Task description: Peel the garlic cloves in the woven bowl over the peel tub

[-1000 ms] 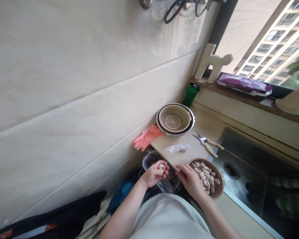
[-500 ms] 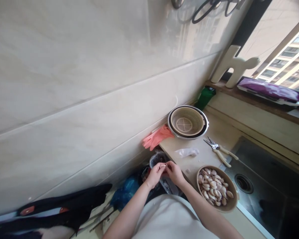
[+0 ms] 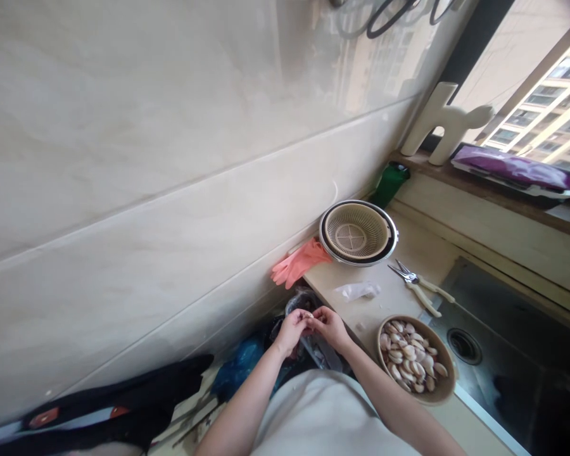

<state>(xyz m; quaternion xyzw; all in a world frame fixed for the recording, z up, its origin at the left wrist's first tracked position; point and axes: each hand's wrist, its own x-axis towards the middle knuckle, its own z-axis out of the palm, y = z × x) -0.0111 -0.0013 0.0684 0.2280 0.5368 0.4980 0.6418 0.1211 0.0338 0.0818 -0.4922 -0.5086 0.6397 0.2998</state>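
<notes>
My left hand (image 3: pixel 292 332) and right hand (image 3: pixel 332 329) pinch a likely garlic clove (image 3: pixel 310 316); slack fingertips could drop it into the bin (image 3: pixel 292 304).

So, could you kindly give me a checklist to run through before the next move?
1. Left hand and right hand together at the fingertips: ok.
2. Small pale piece between them fully bare of skin: cannot tell, fingers cover most of it.
3. Bowl of cloves upright beside the sink: ok.
4. Pliers apart from both hands: ok.
5. Pink gloves wholly on the counter: not ok, their fingers reach past its edge.
</notes>
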